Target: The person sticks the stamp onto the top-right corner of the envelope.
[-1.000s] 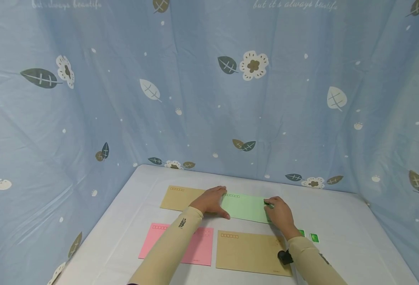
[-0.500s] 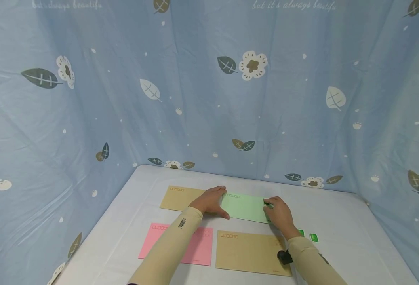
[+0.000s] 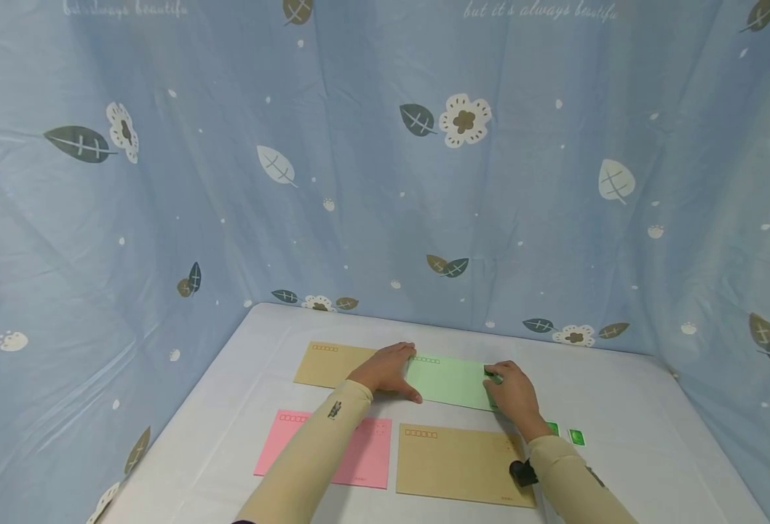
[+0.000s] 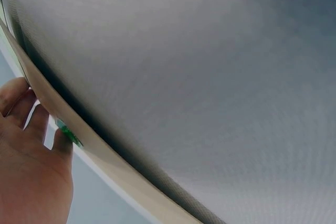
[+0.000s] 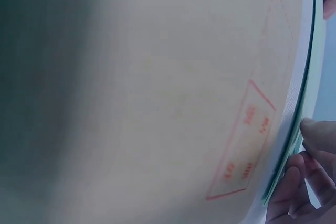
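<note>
My left hand (image 3: 391, 370) rests with thumb and fingers spread across the gap between the back tan envelope (image 3: 332, 364) and the pale green envelope (image 3: 450, 382). In the left wrist view, a green stamp (image 4: 68, 132) shows by a fingertip at the tan envelope's edge. At the green envelope's right end, my right hand (image 3: 516, 394) has bent fingers and pinches a small dark green stamp (image 3: 492, 373) close over the paper. The right wrist view shows its thumb (image 5: 317, 129) and curled fingers (image 5: 291, 182) at the green envelope's edge; the stamp is hidden there.
A pink envelope (image 3: 359, 466) lies partly under my left forearm, a larger tan envelope (image 3: 460, 469) in front on the right. Two green stamps lie beside my right wrist, one partly covered, the other stamp (image 3: 577, 437) in plain sight. A patterned blue curtain (image 3: 372, 182) surrounds the white table (image 3: 594, 386).
</note>
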Demonstrator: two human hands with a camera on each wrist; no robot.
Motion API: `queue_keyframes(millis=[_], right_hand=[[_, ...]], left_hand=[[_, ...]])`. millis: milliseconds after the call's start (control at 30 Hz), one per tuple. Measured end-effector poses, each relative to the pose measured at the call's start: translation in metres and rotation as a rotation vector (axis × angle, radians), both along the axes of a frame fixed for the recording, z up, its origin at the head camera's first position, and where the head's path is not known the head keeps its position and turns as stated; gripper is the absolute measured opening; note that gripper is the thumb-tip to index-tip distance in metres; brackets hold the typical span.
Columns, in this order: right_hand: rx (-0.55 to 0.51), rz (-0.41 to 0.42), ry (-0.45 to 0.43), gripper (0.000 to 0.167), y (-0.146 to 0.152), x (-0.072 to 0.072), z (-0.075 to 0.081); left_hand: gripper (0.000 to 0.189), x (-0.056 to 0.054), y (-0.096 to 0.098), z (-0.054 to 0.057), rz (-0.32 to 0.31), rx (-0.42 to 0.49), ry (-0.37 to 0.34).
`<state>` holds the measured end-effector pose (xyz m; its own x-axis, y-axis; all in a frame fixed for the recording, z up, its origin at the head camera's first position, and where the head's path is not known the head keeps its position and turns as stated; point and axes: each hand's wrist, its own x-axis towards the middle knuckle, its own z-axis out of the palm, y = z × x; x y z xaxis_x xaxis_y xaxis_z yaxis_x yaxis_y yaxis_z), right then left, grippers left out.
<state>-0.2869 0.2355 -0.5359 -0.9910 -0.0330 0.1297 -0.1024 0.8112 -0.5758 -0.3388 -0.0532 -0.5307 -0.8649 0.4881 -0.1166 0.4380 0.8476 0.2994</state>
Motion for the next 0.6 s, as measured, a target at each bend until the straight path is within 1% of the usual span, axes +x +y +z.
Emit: queue_keyframes(millis=[100, 400, 600], right_hand=[[-0.006, -0.011, 0.000, 0.034, -0.0004, 0.0001, -0.0004], [-0.018, -0.017, 0.005, 0.032, 0.0006, 0.0003, -0.0019], [-0.031, -0.017, 0.009, 0.032, 0.0012, 0.0011, -0.0019]], left_hand=[[0.115, 0.0010, 0.0003, 0.0012, 0.003, 0.001, -0.008], [0.115, -0.0010, 0.0007, -0.0020, -0.004, -0.011, -0.004], [0.114, 0.0006, 0.0012, 0.0004, -0.004, -0.006, 0.000]])
